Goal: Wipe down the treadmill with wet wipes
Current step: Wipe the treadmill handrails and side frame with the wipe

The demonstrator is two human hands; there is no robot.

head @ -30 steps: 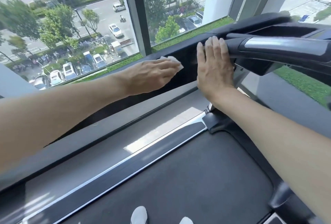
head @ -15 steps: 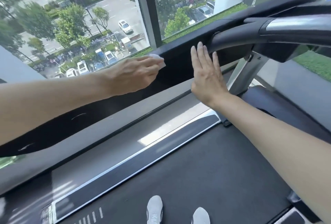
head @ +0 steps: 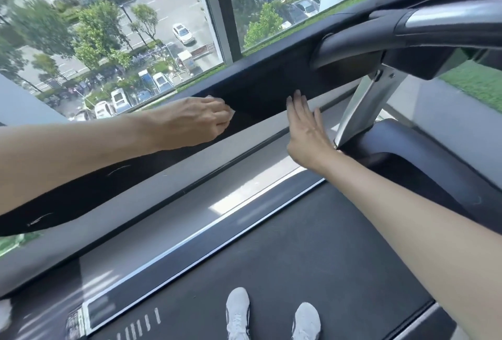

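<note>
Head view: left hand (head: 190, 119), at 10 o'clock, grasps the wipe (head: 231, 114) and presses it against the black rail (head: 271, 87). The wipe is probably light, limp and damp: keep it bunched under curled fingers. Right hand (head: 307, 128), at 2 o'clock, is flat and released.

The left forearm (head: 68, 160) and right forearm (head: 407, 217) are bare from the picture's edges to the wrists. The left hand (head: 190, 119) and right hand (head: 308, 130) are bare too, and tendon ridges line the left wrist. Well below the hands, roughly between them, shows a pair of pale grey knit lace-up trainers (head: 237, 309) with rounded toes. Thin dark stripes mark the side of the left shoe.
</note>
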